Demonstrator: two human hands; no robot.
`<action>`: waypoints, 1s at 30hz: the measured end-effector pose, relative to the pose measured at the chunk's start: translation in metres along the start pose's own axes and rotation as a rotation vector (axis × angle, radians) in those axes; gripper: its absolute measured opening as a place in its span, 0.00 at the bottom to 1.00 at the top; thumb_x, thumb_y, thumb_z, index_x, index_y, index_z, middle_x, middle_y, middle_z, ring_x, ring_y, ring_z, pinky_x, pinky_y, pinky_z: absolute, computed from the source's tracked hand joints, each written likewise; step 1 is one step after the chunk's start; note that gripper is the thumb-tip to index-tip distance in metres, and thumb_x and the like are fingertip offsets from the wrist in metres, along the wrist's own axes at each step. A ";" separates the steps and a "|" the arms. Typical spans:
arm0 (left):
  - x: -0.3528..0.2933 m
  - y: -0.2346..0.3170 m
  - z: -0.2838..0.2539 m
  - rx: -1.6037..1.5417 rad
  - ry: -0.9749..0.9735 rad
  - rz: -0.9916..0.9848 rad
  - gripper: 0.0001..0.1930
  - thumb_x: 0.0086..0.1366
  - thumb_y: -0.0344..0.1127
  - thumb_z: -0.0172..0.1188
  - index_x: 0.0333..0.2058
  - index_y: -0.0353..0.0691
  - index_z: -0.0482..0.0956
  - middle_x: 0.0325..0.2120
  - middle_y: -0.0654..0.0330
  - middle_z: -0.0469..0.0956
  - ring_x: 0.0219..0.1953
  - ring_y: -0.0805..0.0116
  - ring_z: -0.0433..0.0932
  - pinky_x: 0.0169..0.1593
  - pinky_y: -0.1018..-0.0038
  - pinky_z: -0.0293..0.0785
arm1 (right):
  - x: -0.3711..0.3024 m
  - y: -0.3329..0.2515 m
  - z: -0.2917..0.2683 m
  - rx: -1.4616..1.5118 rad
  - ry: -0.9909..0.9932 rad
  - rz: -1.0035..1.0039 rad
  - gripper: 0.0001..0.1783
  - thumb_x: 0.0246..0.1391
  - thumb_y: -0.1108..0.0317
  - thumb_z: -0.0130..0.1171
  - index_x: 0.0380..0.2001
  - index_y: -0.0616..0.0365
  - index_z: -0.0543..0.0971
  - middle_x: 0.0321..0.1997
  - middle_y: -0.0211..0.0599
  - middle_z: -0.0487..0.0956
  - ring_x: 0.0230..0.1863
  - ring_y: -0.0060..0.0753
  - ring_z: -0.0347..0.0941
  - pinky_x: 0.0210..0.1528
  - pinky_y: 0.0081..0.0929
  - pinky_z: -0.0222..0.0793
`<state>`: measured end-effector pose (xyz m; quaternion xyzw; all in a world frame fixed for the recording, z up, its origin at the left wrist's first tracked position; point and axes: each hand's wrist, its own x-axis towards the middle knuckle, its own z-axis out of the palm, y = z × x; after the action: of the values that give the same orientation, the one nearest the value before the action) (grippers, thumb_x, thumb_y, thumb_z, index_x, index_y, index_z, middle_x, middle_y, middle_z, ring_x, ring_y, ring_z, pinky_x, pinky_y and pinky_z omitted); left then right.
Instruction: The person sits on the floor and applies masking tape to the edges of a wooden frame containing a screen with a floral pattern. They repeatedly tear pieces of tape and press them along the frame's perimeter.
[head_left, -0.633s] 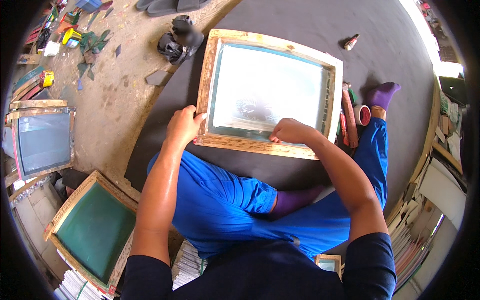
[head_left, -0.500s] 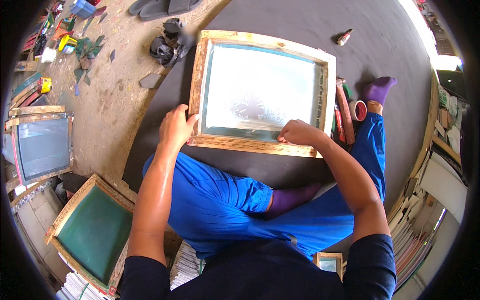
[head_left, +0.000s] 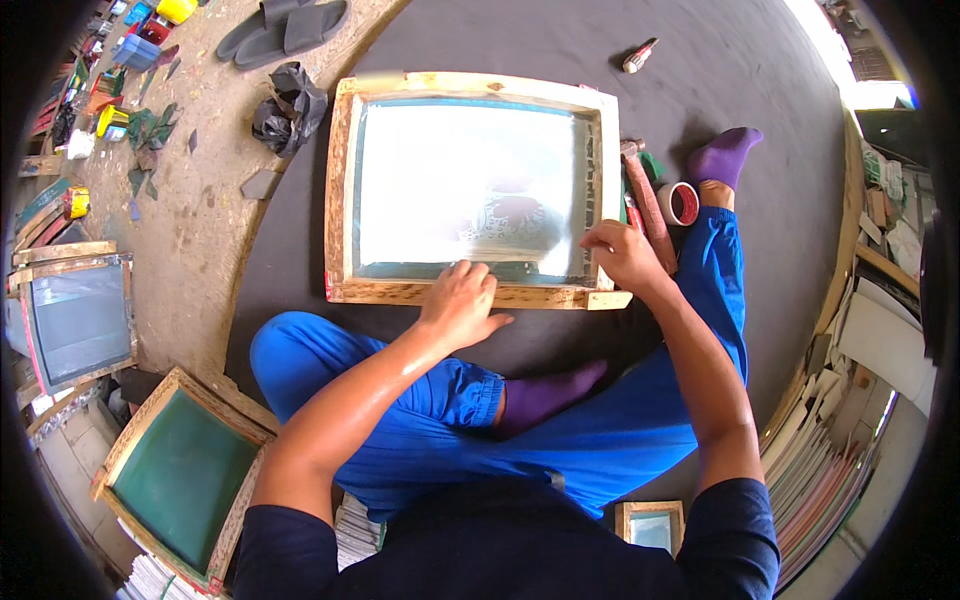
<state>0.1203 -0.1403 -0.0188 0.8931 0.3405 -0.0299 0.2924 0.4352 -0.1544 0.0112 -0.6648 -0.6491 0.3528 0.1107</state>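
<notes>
The wooden frame (head_left: 341, 190) lies flat on the dark mat (head_left: 500, 40), just ahead of both hands. Its left side, beyond and left of the left hand (head_left: 463, 308), is pale, grainy wood: stiff, probably light, and the safest place to hold. The left hand rests loosely over the near edge, thumb apart. Beyond it, the bright white screen (head_left: 430, 180), grey-blotched and teal-bordered, seems thin, maybe slick and easily torn. The right hand (head_left: 622, 255), fingers curled, is at the near right corner; whether it grips, I cannot tell. A hammer (head_left: 648, 205) lies just beyond it.
</notes>
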 end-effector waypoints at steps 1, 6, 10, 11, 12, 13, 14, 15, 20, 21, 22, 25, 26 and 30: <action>0.007 0.009 0.005 -0.013 0.027 0.012 0.32 0.56 0.59 0.75 0.41 0.31 0.84 0.43 0.52 0.79 0.50 0.53 0.76 0.54 0.58 0.77 | -0.004 0.000 -0.007 -0.062 0.002 -0.013 0.14 0.53 0.70 0.57 0.38 0.59 0.88 0.39 0.50 0.87 0.45 0.52 0.85 0.53 0.44 0.79; 0.051 0.061 0.031 -0.103 0.093 0.050 0.31 0.55 0.58 0.75 0.39 0.31 0.84 0.42 0.50 0.79 0.50 0.51 0.77 0.55 0.57 0.77 | -0.018 0.012 -0.014 -0.154 -0.031 -0.087 0.12 0.52 0.70 0.57 0.37 0.56 0.88 0.36 0.47 0.86 0.40 0.53 0.84 0.48 0.47 0.80; 0.077 0.076 0.036 -0.170 0.074 0.032 0.32 0.55 0.57 0.76 0.42 0.29 0.84 0.44 0.48 0.80 0.52 0.49 0.77 0.58 0.57 0.75 | -0.017 0.016 -0.032 -0.152 0.043 -0.043 0.14 0.51 0.72 0.57 0.38 0.54 0.88 0.36 0.49 0.86 0.39 0.55 0.84 0.47 0.48 0.80; 0.080 0.078 0.038 -0.168 0.076 0.040 0.33 0.55 0.57 0.76 0.42 0.29 0.84 0.44 0.47 0.80 0.52 0.48 0.77 0.59 0.57 0.75 | -0.020 0.018 -0.033 -0.133 0.062 -0.033 0.14 0.51 0.72 0.56 0.38 0.53 0.88 0.36 0.49 0.86 0.40 0.55 0.84 0.47 0.48 0.80; 0.083 0.080 0.041 -0.170 0.071 0.043 0.33 0.54 0.57 0.76 0.43 0.29 0.84 0.45 0.47 0.80 0.53 0.48 0.77 0.60 0.57 0.75 | -0.025 0.025 -0.031 -0.139 0.079 -0.029 0.15 0.52 0.72 0.56 0.39 0.53 0.88 0.36 0.50 0.86 0.40 0.55 0.84 0.47 0.49 0.80; 0.086 0.082 0.043 -0.172 0.066 0.046 0.34 0.54 0.58 0.77 0.44 0.29 0.84 0.45 0.47 0.80 0.53 0.48 0.76 0.60 0.56 0.74 | -0.029 0.032 -0.029 -0.136 0.085 -0.019 0.15 0.52 0.72 0.56 0.39 0.54 0.88 0.36 0.51 0.86 0.40 0.55 0.84 0.47 0.49 0.80; 0.088 0.084 0.044 -0.171 0.057 0.046 0.35 0.54 0.58 0.77 0.45 0.28 0.84 0.45 0.47 0.80 0.54 0.48 0.76 0.61 0.56 0.74 | -0.032 0.037 -0.026 -0.129 0.090 -0.009 0.15 0.52 0.72 0.56 0.39 0.54 0.88 0.37 0.51 0.86 0.40 0.55 0.84 0.46 0.49 0.80; 0.089 0.087 0.044 -0.157 0.028 0.042 0.35 0.54 0.58 0.77 0.45 0.28 0.84 0.46 0.47 0.80 0.54 0.48 0.76 0.61 0.56 0.74 | -0.035 0.040 -0.023 -0.121 0.095 0.000 0.15 0.52 0.72 0.56 0.39 0.54 0.88 0.37 0.51 0.86 0.40 0.55 0.84 0.46 0.49 0.80; 0.093 0.095 0.046 -0.171 0.005 0.038 0.37 0.53 0.60 0.77 0.47 0.29 0.83 0.46 0.48 0.80 0.55 0.49 0.75 0.63 0.55 0.72 | -0.051 0.043 -0.021 -0.023 0.087 0.089 0.16 0.52 0.72 0.57 0.43 0.54 0.87 0.37 0.52 0.86 0.41 0.57 0.84 0.46 0.49 0.79; 0.093 0.096 0.047 -0.177 0.022 0.046 0.37 0.53 0.59 0.78 0.47 0.29 0.83 0.46 0.48 0.80 0.55 0.49 0.75 0.62 0.55 0.72 | -0.051 0.044 -0.022 -0.018 0.091 0.076 0.17 0.52 0.72 0.57 0.43 0.54 0.87 0.37 0.52 0.86 0.41 0.57 0.84 0.46 0.49 0.79; 0.093 0.096 0.049 -0.184 0.039 0.053 0.37 0.52 0.59 0.78 0.48 0.29 0.83 0.46 0.49 0.80 0.54 0.48 0.75 0.61 0.56 0.73 | -0.052 0.045 -0.023 -0.014 0.095 0.063 0.17 0.52 0.72 0.57 0.44 0.54 0.87 0.37 0.53 0.86 0.41 0.57 0.84 0.46 0.49 0.79; 0.095 0.089 0.050 -0.246 0.032 0.077 0.36 0.52 0.57 0.78 0.48 0.30 0.83 0.44 0.50 0.80 0.53 0.48 0.76 0.60 0.57 0.74 | -0.051 0.042 -0.029 -0.005 0.082 0.104 0.17 0.52 0.72 0.57 0.45 0.53 0.87 0.38 0.53 0.86 0.42 0.57 0.84 0.46 0.49 0.79; 0.094 0.088 0.048 -0.274 0.018 0.085 0.36 0.51 0.56 0.78 0.49 0.30 0.83 0.44 0.50 0.79 0.52 0.48 0.76 0.59 0.57 0.74 | -0.052 0.046 -0.028 -0.002 0.102 0.087 0.18 0.51 0.73 0.57 0.45 0.55 0.87 0.37 0.52 0.86 0.40 0.55 0.84 0.45 0.47 0.79; 0.093 0.085 0.046 -0.224 0.068 0.025 0.33 0.50 0.54 0.79 0.45 0.31 0.84 0.41 0.49 0.79 0.51 0.48 0.77 0.58 0.57 0.75 | -0.054 0.056 -0.022 0.005 0.159 0.043 0.20 0.50 0.75 0.58 0.46 0.57 0.87 0.36 0.51 0.86 0.38 0.52 0.84 0.44 0.44 0.78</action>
<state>0.2513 -0.1613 -0.0370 0.8595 0.3403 0.0423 0.3790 0.4980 -0.2058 0.0110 -0.7041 -0.6230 0.3027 0.1561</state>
